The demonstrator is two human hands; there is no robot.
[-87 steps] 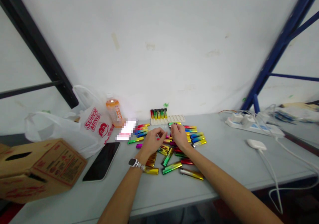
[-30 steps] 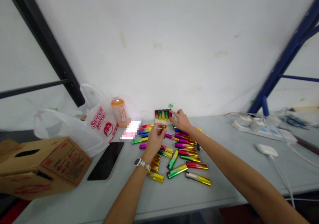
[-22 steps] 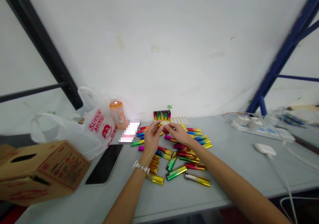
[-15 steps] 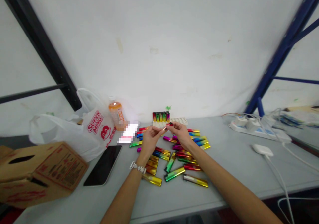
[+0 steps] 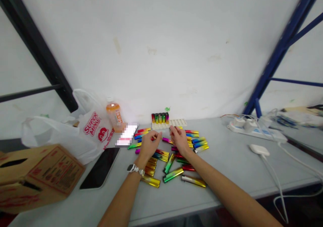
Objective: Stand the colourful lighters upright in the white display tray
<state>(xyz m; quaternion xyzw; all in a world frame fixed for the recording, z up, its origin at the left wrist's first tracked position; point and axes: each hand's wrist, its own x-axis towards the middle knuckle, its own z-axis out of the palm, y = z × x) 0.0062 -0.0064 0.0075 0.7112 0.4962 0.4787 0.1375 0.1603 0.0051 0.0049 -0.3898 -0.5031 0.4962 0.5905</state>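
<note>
Many shiny metallic-coloured lighters (image 5: 173,175) lie loose on the grey table, around and below both hands. Behind them, several lighters (image 5: 160,118) stand upright in a row in a white rack with holes (image 5: 178,122). My left hand (image 5: 149,143), with a bracelet watch at the wrist, hovers over the left part of the pile, fingers curled in toward the thumb. My right hand (image 5: 179,140) is closed just in front of the rack. A yellow end shows behind its knuckles; whether it is held or lying there I cannot tell. A gap separates the hands.
On the left are a cardboard box (image 5: 37,176), a dark tablet or phone (image 5: 100,168), a white plastic bag (image 5: 63,136), an orange drink bottle (image 5: 114,115) and a blurred-out phone (image 5: 128,135). A power strip (image 5: 257,133) and a white charger (image 5: 259,150) with cables lie right.
The hands have moved apart from where they met at a lighter in front of the rack. That lighter no longer shows clearly. The whole view has shifted slightly.
</note>
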